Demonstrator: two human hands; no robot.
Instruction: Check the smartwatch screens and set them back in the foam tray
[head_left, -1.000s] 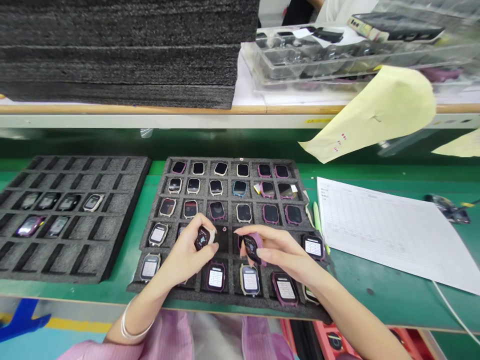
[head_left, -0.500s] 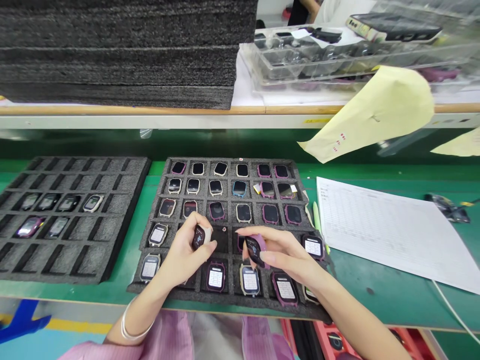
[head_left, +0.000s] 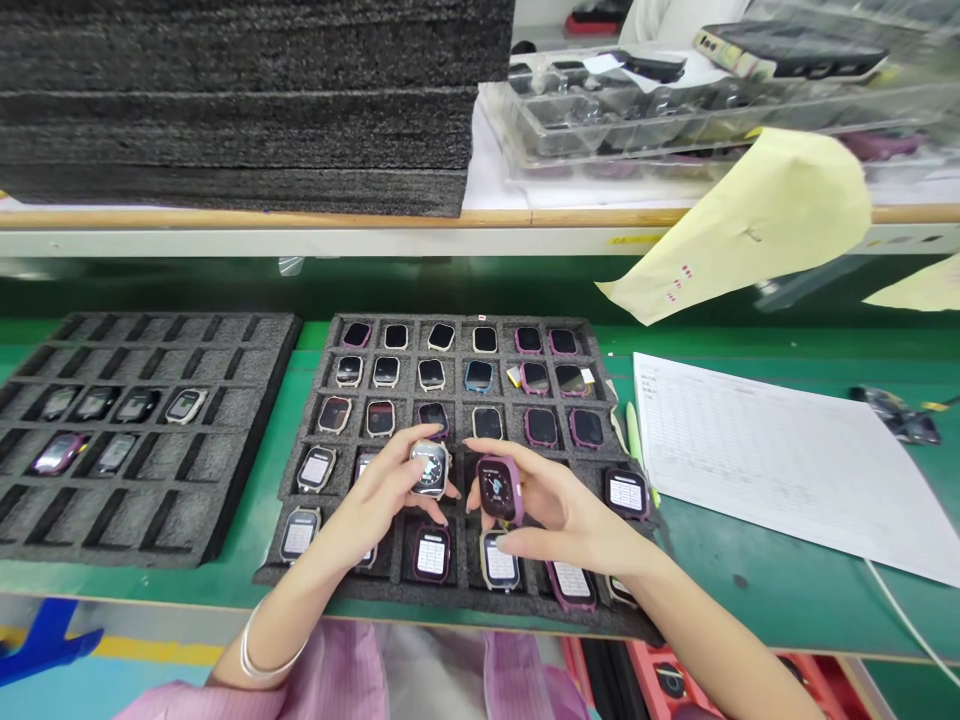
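Note:
My left hand (head_left: 375,505) pinches a cream-cased smartwatch body (head_left: 430,468) with its lit screen facing up. My right hand (head_left: 559,515) grips a purple-cased smartwatch body (head_left: 499,488), screen towards me. Both are held just above the middle of a dark foam tray (head_left: 315,385) whose pockets hold several watch bodies, some with lit screens in the front rows. The two watches are side by side, a small gap apart.
A second foam tray (head_left: 225,470) at the left holds several watches. A printed sheet (head_left: 780,460) and a green pen (head_left: 634,435) lie to the right. A stack of foam sheets (head_left: 240,100) and clear plastic trays (head_left: 675,110) sit on the shelf behind; yellow paper (head_left: 757,225) hangs down.
Both hands have lifted slightly and turned their watches so the screens face up; the left watch's face now shows lit.

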